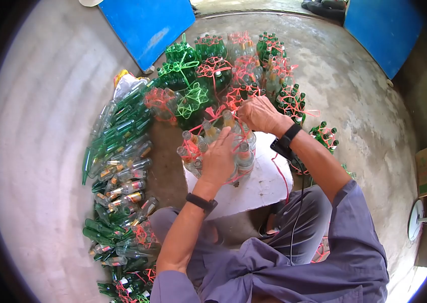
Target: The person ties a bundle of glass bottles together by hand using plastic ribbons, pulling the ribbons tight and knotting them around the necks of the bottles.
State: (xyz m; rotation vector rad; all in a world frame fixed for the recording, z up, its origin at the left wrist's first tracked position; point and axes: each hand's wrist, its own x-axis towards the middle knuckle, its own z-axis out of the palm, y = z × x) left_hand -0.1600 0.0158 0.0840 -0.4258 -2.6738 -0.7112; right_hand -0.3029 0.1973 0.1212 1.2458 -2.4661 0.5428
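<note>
A bundle of clear glass bottles (244, 157) stands upright on a white board (269, 184) in front of me, with red plastic twine (191, 148) looped about the necks. My left hand (218, 159) lies over the near side of the bundle, its fingers curled at a bottle neck; the fingertips are partly hidden. At the far right side of the bundle, my right hand (261, 115) is closed in a pinch on red twine by the necks. A loose red strand trails over the board to the right.
Tied bundles of green bottles (175, 76) and clear ones stand on the concrete floor beyond the board. Loose bottles (122, 171) lie piled along the left wall. Blue panels (148, 30) stand at the back; a cardboard box (425, 171) and a fan (416, 220) are at right.
</note>
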